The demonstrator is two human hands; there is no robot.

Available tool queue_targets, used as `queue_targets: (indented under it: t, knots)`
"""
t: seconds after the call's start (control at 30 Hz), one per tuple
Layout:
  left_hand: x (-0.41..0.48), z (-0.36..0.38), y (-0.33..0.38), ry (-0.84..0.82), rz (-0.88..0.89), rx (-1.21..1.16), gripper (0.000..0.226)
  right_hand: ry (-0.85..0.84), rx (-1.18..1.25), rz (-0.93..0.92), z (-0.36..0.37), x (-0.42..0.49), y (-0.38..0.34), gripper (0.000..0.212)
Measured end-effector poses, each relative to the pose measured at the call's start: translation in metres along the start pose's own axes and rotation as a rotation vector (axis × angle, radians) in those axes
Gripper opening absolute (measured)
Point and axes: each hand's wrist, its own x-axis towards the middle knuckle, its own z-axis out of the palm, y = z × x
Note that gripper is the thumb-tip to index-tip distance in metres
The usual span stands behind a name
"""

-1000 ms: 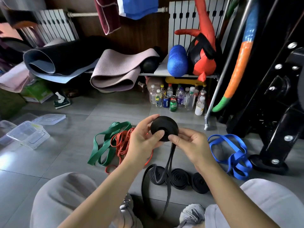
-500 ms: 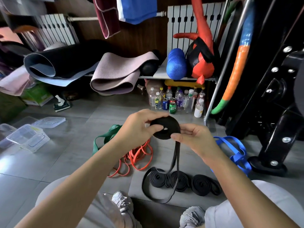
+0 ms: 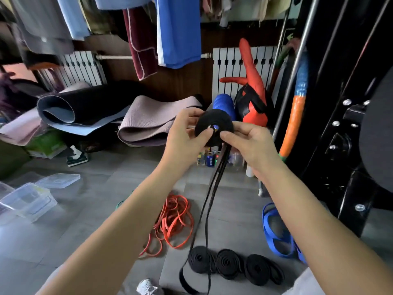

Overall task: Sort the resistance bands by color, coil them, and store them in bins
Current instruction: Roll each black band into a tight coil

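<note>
Head view looks down past both forearms to a black resistance band [image 3: 214, 122], partly wound into a flat coil and held up at chest height in front of a blue foam roller [image 3: 224, 105]. The left hand [image 3: 185, 139] grips the coil's left edge, fingers curled behind it and the thumb laid across its face up to the centre hole. The right hand [image 3: 248, 143] pinches the coil's lower right edge, thumb on the front and fingers curled behind. From the bottom of the coil the unwound tail [image 3: 204, 209] hangs straight down as a doubled strap and ends in a loop on the grey floor [image 3: 95, 231]. Beside that loop, three finished black coils [image 3: 228, 264] lie in a row, touching one another. A tangle of orange-red bands [image 3: 174, 220] lies loose on the floor to their left, and a heap of blue bands [image 3: 276, 231] lies to their right near a black machine base. Well apart on the far left stand clear plastic bins [image 3: 27, 201], with a clear lid [image 3: 57, 180] lying just behind them.
</note>
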Motion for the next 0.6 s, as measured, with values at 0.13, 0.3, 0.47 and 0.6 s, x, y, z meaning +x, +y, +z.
queue_targets:
  t: [0.13, 0.3, 0.47, 0.6]
  knots:
    - [0.018, -0.023, 0.006, -0.268, 0.392, 0.729, 0.061, -0.097, -0.086, 0.029, -0.001, 0.006, 0.002, 0.03]
    - [0.021, -0.028, 0.007, -0.417, 0.337, 0.83, 0.047, -0.125, -0.086, 0.064, -0.002, 0.0, 0.012, 0.033]
    - [0.004, -0.019, -0.004, -0.213, 0.116, 0.397, 0.045, -0.087, -0.062, 0.059, -0.012, -0.014, 0.017, 0.031]
    - [-0.013, 0.002, -0.013, -0.025, -0.042, -0.006, 0.046, -0.029, 0.0, 0.036, -0.013, -0.024, 0.022, 0.032]
